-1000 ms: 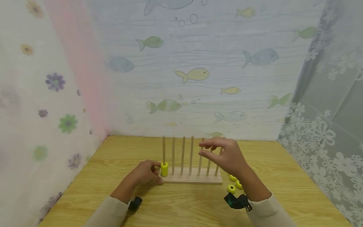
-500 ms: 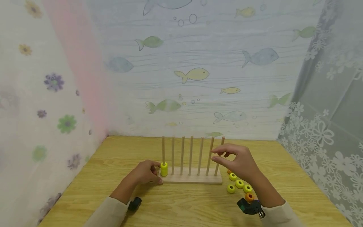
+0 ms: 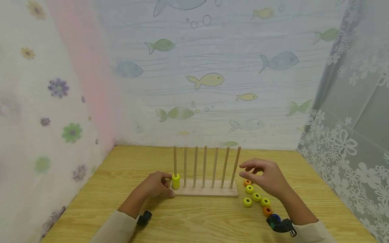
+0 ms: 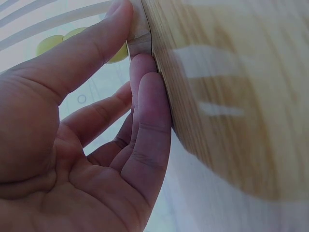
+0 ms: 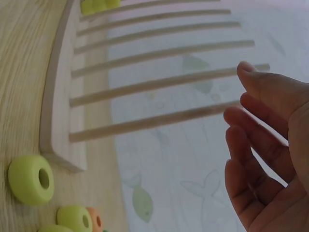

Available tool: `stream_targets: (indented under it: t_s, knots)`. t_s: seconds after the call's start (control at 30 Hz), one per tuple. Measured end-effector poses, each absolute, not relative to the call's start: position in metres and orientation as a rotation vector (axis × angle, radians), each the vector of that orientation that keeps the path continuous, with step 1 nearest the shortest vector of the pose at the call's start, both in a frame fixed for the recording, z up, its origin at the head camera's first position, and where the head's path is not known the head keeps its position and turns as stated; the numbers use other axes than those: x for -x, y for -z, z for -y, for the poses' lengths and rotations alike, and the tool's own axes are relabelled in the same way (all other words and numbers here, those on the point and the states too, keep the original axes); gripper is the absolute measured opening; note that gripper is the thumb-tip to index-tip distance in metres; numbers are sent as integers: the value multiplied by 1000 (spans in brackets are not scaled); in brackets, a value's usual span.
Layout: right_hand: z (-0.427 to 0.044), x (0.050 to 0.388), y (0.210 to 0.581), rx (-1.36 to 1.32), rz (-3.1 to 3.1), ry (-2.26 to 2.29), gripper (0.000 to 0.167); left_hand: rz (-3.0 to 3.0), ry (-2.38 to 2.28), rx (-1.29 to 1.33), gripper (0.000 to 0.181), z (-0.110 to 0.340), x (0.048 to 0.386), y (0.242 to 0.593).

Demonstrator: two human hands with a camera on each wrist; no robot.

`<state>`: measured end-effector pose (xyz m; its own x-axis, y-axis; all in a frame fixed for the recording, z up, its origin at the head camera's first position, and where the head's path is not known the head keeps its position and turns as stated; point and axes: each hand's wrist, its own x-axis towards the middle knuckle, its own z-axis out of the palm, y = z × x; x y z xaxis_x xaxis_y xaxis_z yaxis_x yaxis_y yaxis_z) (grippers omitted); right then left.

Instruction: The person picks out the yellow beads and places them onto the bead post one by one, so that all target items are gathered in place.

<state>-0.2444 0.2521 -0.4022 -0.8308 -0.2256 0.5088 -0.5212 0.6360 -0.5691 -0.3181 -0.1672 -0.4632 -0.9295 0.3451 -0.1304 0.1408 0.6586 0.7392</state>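
A wooden rack (image 3: 206,192) with several upright pegs stands on the table. Yellow beads (image 3: 176,181) are stacked low on its leftmost peg. The left hand (image 3: 156,184) holds the left end of the base, thumb and fingers about it; in the left wrist view the hand (image 4: 106,130) touches the base end (image 4: 141,41). Just right of the rightmost peg, the right hand (image 3: 264,175) hovers with bent, parted fingers and nothing between them. The right wrist view shows that hand (image 5: 275,145) near the peg tips, with the base (image 5: 60,96) beyond.
Right of the rack lie loose yellow beads (image 3: 256,197), orange beads (image 3: 267,211) and a blue bead (image 3: 276,217), partly behind the right wrist's camera (image 3: 281,225). A fish-patterned curtain (image 3: 209,101) hangs behind the table (image 3: 182,222).
The right hand has moved right and slightly down, from in front of the right-hand pegs to beyond the rack, uncovering more loose beads. The left hand and rack have stayed in place.
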Motion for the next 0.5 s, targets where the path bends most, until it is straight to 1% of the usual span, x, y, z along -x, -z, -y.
stream_targets:
  t_s: [0.5]
  knots:
    - [-287, 254, 419, -479, 2526, -1116, 19, -2614, -1139, -396, 80, 168, 319, 463]
